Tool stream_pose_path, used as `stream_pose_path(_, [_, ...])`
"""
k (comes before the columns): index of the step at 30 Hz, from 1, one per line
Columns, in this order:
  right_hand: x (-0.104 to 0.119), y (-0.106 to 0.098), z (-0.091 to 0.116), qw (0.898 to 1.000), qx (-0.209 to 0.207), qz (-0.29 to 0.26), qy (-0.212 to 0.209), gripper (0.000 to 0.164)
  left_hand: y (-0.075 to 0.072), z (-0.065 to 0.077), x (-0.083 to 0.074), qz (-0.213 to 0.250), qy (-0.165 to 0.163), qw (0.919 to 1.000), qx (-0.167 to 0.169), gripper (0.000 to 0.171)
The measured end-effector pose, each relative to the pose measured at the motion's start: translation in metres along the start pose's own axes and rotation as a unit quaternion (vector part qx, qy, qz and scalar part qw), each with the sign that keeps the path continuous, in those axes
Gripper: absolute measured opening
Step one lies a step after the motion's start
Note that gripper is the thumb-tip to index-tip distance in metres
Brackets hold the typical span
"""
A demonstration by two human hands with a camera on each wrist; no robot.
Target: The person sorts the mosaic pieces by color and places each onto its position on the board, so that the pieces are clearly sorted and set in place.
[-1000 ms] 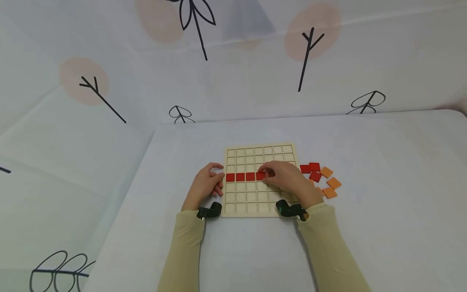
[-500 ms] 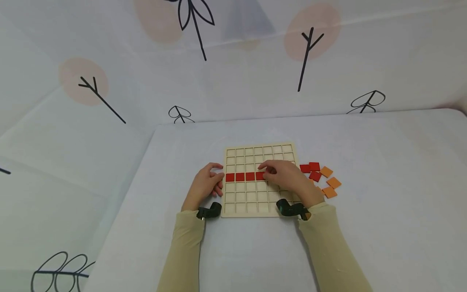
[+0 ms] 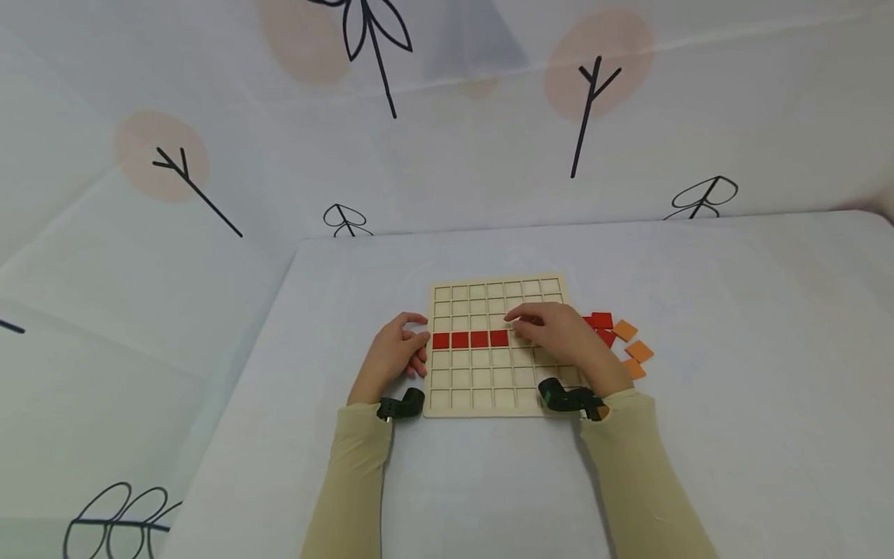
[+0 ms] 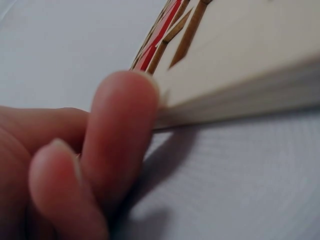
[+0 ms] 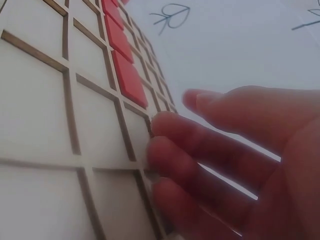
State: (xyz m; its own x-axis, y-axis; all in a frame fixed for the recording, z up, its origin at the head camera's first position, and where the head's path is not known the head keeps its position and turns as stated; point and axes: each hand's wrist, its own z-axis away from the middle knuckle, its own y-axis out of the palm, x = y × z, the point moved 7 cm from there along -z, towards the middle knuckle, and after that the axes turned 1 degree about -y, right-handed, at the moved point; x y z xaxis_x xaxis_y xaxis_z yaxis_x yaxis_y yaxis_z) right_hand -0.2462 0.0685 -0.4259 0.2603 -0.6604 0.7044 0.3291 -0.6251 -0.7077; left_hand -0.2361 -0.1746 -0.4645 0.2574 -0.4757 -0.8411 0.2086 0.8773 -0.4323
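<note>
A wooden grid board lies flat, with several square red tiles in a row of cells from its left edge. In the right wrist view, the nearest red tile sits in its cell, apart from the fingers. My right hand hovers over the board just right of that row, fingers loosely bent, nothing held. My left hand lies on the table at the board's left side. The left wrist view has a finger against the board's corner, its other fingers relaxed.
Loose red tiles lie right of the board, partly behind my right wrist. Several orange tiles are scattered beside them. The white-covered table meets a patterned cloth at the back.
My right hand has let go of the last red tile in the row and moved slightly right and up, away from it. My left hand stays put.
</note>
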Motion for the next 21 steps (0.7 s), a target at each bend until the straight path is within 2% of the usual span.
stream_pose_path(12, [-0.014,-0.008,0.005,1.000,-0.018,-0.008,0.020,0.024,0.002,0.000,0.001,-0.003,-0.001,1.0000,0.000,0.028])
stream_pose_path(21, [-0.022,-0.010,0.007,0.999,-0.006,-0.027,0.031,0.024,0.001,0.000,0.001,-0.004,0.009,1.0000,-0.002,0.029])
